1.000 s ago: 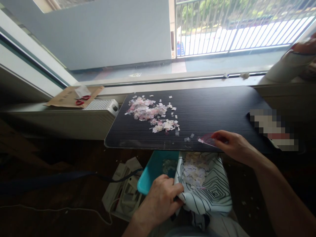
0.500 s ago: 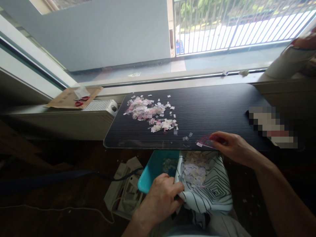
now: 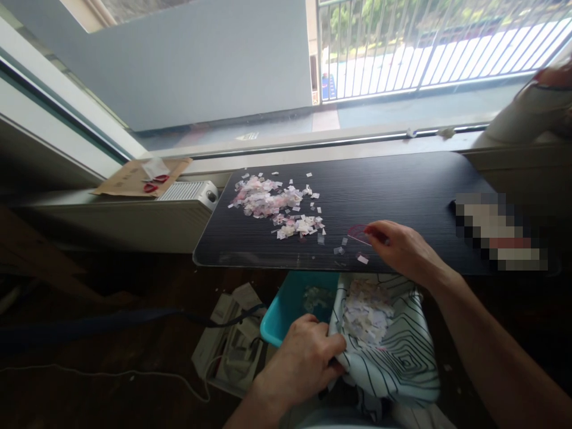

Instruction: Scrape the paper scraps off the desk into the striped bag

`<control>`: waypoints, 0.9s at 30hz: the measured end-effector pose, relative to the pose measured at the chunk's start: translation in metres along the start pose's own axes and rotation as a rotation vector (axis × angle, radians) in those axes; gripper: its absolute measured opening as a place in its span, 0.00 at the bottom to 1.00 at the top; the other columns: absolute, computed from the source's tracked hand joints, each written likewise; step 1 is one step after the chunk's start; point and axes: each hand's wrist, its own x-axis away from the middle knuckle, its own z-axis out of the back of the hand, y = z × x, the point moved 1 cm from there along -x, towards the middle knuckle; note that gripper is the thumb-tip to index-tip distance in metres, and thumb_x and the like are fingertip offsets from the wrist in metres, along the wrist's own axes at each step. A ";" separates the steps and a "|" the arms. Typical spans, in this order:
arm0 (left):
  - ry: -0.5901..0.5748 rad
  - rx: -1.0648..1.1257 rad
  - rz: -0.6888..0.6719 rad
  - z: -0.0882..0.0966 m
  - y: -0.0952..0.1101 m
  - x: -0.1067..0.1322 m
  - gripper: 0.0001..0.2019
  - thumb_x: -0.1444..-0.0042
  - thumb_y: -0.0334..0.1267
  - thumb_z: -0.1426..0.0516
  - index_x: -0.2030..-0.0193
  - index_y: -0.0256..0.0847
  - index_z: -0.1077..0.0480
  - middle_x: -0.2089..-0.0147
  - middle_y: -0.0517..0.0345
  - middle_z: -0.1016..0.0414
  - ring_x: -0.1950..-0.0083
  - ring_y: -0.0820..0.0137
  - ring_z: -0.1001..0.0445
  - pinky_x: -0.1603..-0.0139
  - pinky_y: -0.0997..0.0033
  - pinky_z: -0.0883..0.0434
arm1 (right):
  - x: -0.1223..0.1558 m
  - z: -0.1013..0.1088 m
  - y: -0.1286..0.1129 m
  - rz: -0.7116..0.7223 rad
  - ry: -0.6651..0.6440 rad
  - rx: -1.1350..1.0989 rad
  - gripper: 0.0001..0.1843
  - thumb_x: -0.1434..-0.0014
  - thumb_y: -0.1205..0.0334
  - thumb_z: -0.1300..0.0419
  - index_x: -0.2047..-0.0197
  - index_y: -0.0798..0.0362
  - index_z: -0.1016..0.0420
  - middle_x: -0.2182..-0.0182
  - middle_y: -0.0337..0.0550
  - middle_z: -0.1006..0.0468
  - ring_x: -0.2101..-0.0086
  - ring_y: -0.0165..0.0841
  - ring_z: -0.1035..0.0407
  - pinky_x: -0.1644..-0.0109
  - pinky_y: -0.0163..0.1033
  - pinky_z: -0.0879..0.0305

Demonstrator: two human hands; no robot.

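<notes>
My right hand (image 3: pixel 402 247) is closed on a thin pink see-through protractor (image 3: pixel 357 233), held just over the dark tabletop (image 3: pixel 393 190). A few small clear and white scraps (image 3: pixel 363 260) lie beside and below it. To the left spreads a heap of small pink and white paper pieces (image 3: pixel 268 196). My left hand (image 3: pixel 308 351) pinches the near left rim of a bin lined with white, black-striped cloth (image 3: pixel 404 360). Inside the cloth rest many pale paper pieces (image 3: pixel 366 313). A turquoise bin (image 3: pixel 279 316) stands against its left side, with some scraps inside.
Red-handled scissors (image 3: pixel 155 182) and a clear bag lie on brown cardboard (image 3: pixel 118 179) at the left, beside a white radiator (image 3: pixel 190 193). A blurred-out object (image 3: pixel 496 232) sits on the tabletop's right. Below are a pale plastic device (image 3: pixel 232 342) and a white cord (image 3: pixel 111 373).
My right hand has moved forward and slightly left with the protractor, leaving a white scrap near the table edge. My left hand keeps its grip on the lined bin; the view has shifted slightly.
</notes>
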 end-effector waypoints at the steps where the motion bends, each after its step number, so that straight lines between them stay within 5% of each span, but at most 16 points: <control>1: -0.011 -0.012 -0.012 0.001 0.001 -0.001 0.06 0.46 0.40 0.41 0.69 0.42 0.32 0.74 0.62 0.32 0.70 0.68 0.32 0.62 0.69 0.37 | 0.000 0.000 -0.002 0.011 0.006 0.020 0.10 0.42 0.61 0.48 0.61 0.51 0.26 0.66 0.41 0.22 0.69 0.31 0.30 0.67 0.34 0.40; 7: -0.043 -0.071 -0.074 0.008 0.005 -0.009 0.08 0.46 0.44 0.41 0.68 0.43 0.33 0.72 0.62 0.30 0.70 0.68 0.31 0.62 0.68 0.37 | 0.012 -0.004 -0.018 0.153 -0.170 -0.058 0.10 0.40 0.62 0.49 0.61 0.49 0.27 0.65 0.39 0.23 0.68 0.30 0.30 0.66 0.33 0.39; 12: -0.051 -0.091 -0.094 0.012 0.008 -0.015 0.08 0.45 0.44 0.42 0.69 0.43 0.33 0.73 0.62 0.30 0.70 0.68 0.31 0.63 0.69 0.38 | 0.017 -0.002 -0.020 0.096 -0.099 -0.016 0.12 0.39 0.61 0.50 0.59 0.51 0.27 0.64 0.42 0.24 0.67 0.32 0.30 0.64 0.35 0.39; 18: -0.038 -0.087 -0.102 0.014 0.009 -0.016 0.08 0.44 0.45 0.42 0.68 0.43 0.33 0.73 0.62 0.30 0.70 0.68 0.30 0.63 0.69 0.38 | 0.026 0.000 -0.032 0.148 -0.230 -0.090 0.11 0.39 0.63 0.50 0.61 0.50 0.27 0.65 0.41 0.24 0.68 0.30 0.31 0.65 0.34 0.39; 23: -0.045 -0.099 -0.104 0.015 0.009 -0.016 0.08 0.44 0.45 0.43 0.67 0.43 0.32 0.72 0.62 0.29 0.70 0.68 0.30 0.63 0.69 0.38 | 0.022 -0.007 -0.034 0.125 -0.123 -0.058 0.12 0.38 0.62 0.51 0.58 0.50 0.27 0.65 0.42 0.25 0.68 0.31 0.32 0.65 0.35 0.40; 27: -0.043 -0.096 -0.102 0.013 0.008 -0.015 0.08 0.44 0.45 0.43 0.67 0.43 0.32 0.72 0.62 0.29 0.70 0.68 0.30 0.63 0.69 0.38 | 0.022 -0.015 -0.038 0.181 -0.219 -0.085 0.12 0.38 0.63 0.51 0.58 0.50 0.27 0.65 0.41 0.25 0.68 0.30 0.32 0.65 0.34 0.40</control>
